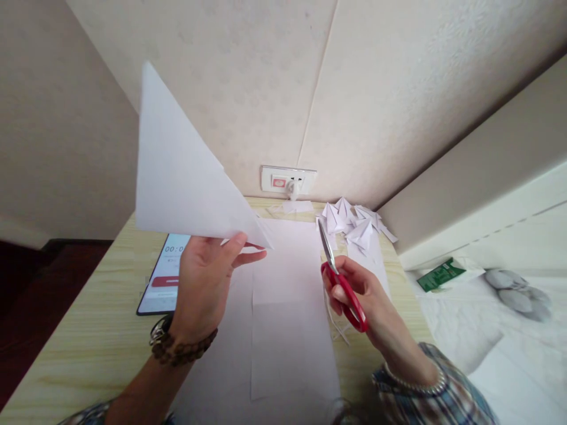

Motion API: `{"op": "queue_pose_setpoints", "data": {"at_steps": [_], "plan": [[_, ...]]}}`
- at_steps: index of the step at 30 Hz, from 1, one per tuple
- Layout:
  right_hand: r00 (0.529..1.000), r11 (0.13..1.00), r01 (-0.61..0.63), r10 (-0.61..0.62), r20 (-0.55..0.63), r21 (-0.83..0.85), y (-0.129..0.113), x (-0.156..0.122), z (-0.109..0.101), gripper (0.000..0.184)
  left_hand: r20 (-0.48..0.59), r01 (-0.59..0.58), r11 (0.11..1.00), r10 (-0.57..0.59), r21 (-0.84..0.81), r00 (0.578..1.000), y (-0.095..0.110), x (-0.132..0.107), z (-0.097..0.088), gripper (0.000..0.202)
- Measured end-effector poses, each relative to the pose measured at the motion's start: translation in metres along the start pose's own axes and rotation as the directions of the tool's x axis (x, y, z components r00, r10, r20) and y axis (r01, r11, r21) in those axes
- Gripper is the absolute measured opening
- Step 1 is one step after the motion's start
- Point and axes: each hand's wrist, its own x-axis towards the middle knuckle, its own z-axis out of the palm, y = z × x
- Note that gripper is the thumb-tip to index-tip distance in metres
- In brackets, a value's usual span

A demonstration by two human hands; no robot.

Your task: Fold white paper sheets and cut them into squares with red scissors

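Above the table's left side, my left hand point(208, 277) pinches a folded white paper triangle point(181, 177) by its lower edge, with thumb on top and fingers beneath. One sharp corner points up at the left, another reaches right past my fingers. In my right hand point(354, 289) is a pair of scissors point(348, 295) with red handles. Their metal blades look closed and point up and away, apart from the triangle. Flat white sheets point(287, 330) lie on the table between and below both hands.
Folded paper pieces point(349, 221) are heaped at the table's back right corner. A phone point(163, 283) showing a timer lies partly behind my left wrist. The wall socket point(287, 179) holds a white plug. At right, a green and white box point(443, 274) rests on a pale surface.
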Motion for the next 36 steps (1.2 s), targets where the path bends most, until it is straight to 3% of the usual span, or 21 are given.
{"op": "queue_pose_setpoints", "data": {"at_steps": [6, 9, 12, 16, 19, 22, 24, 26, 30, 36], "plan": [[0.989, 0.988, -0.094, 0.077, 0.13, 0.123, 0.016, -0.011, 0.012, 0.044, -0.013, 0.037, 0.998, -0.036, 0.054, 0.999, -0.002, 0.002, -0.001, 0.015], [0.974, 0.991, -0.13, 0.121, 0.189, 0.033, 0.014, -0.02, 0.016, 0.044, 0.037, 0.058, 0.996, -0.061, 0.069, 0.997, -0.003, 0.002, -0.002, 0.018], [0.977, 0.997, -0.074, 0.074, 0.2, -0.008, 0.014, -0.02, 0.02, 0.048, 0.061, 0.065, 0.994, -0.071, 0.092, 0.996, -0.005, 0.003, -0.004, 0.019], [0.99, 0.998, 0.057, -0.06, 0.126, 0.032, 0.027, -0.013, 0.022, 0.055, 0.057, 0.073, 0.992, -0.079, 0.101, 0.995, -0.007, 0.004, -0.007, 0.02], [0.978, 0.993, 0.117, -0.118, 0.172, 0.017, 0.034, -0.012, 0.02, 0.061, 0.065, 0.104, 0.99, -0.11, 0.094, 0.992, -0.01, 0.003, -0.007, 0.021], [0.974, 0.992, 0.079, -0.055, 0.22, -0.101, 0.027, -0.012, 0.018, 0.049, 0.068, 0.12, 0.99, -0.125, 0.074, 0.99, -0.011, 0.001, -0.005, 0.023], [0.986, 0.971, -0.004, 0.044, 0.163, -0.239, 0.017, -0.012, 0.019, 0.037, 0.057, 0.114, 0.992, -0.117, 0.059, 0.991, -0.01, 0.0, -0.004, 0.024], [0.983, 0.958, -0.022, 0.074, 0.17, -0.286, 0.006, -0.01, 0.023, 0.038, 0.047, 0.107, 0.993, -0.11, 0.056, 0.993, -0.01, -0.001, -0.004, 0.024], [0.938, 0.959, -0.087, 0.17, 0.303, -0.268, -0.006, -0.005, 0.035, 0.043, 0.027, 0.108, 0.991, -0.111, 0.083, 0.993, -0.011, 0.0, -0.005, 0.025], [0.931, 0.945, -0.127, 0.218, 0.291, -0.301, -0.012, 0.003, 0.04, 0.05, -0.016, 0.142, 0.969, -0.142, 0.204, 0.99, -0.014, 0.002, -0.004, 0.024]]}}
